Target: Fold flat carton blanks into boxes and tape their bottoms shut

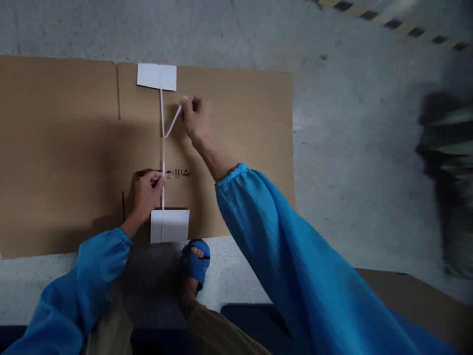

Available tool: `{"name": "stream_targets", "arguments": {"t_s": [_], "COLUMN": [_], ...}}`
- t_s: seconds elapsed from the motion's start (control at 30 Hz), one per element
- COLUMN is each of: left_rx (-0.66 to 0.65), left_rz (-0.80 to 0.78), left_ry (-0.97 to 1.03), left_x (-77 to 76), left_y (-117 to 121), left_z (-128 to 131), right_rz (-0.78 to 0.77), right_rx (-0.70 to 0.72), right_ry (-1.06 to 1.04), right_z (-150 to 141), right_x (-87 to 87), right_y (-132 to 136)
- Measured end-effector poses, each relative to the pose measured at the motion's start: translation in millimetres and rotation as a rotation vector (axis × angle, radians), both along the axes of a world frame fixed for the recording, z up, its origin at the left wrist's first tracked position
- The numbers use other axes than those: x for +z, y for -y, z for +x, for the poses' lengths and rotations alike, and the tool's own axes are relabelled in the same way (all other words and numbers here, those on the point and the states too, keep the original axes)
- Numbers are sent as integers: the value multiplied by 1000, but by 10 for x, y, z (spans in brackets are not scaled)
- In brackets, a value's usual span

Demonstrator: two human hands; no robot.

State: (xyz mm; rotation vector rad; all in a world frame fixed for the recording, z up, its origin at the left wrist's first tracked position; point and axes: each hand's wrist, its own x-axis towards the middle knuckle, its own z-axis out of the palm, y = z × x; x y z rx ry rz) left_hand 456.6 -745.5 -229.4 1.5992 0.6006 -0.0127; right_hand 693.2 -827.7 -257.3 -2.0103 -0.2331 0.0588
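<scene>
A narrow white strap point(162, 114) runs across a stack of flat brown cardboard point(240, 113). My right hand point(195, 116) pinches the strap's loose end, raised above the board. The strap bends back from there to a fold near the middle. Lower down, my left hand point(148, 192) has thumb and fingers closed on the strap beside the printed symbols point(178, 173). Under the strap lies one white card point(148, 76) at the far edge and another white card point(177, 227) at the near edge.
Speckled grey floor point(332, 162) surrounds the cardboard. A blue slipper point(199, 261) on a foot stands by the near edge. Yellow and black tape point(391, 23) crosses the floor at top right. A blurred dark green shape point(456, 187) is at the right, above more cardboard point(406, 296).
</scene>
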Motion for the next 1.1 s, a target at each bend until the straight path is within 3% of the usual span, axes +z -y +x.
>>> {"name": "stream_targets", "arguments": {"t_s": [0.1,0.2,0.3,0.37,0.53,0.7,0.83,0.93,1.1], "left_rx": [-11,0,0,-8,-44,-121,-16,-91,-160], "left_rz": [8,7,5,17,138,231,-26,-229,-409], "left_ry": [9,27,22,19,17,48,-11,-71,-82], "left_x": [16,29,39,47,95,120,89,90,142], "left_y": [7,16,22,25,21,-69,-187,-254,-296], "left_z": [-11,-22,-23,-23,-34,28,237,401,481], "right_rz": [207,426,424,381,359,325,363,367,329], "right_rx": [-58,-107,14,131,184,199,237,219,222], "right_ry": [-209,-536,-801,-849,-746,-810,-846,-855,-882], "right_z": [-294,-778,-1214,-1367,-1271,-1119,-1110,-1109,-1110], "right_x": [158,280,340,344,293,309,358,383,433], "right_y": [54,169,255,272,233,233,256,256,238]}}
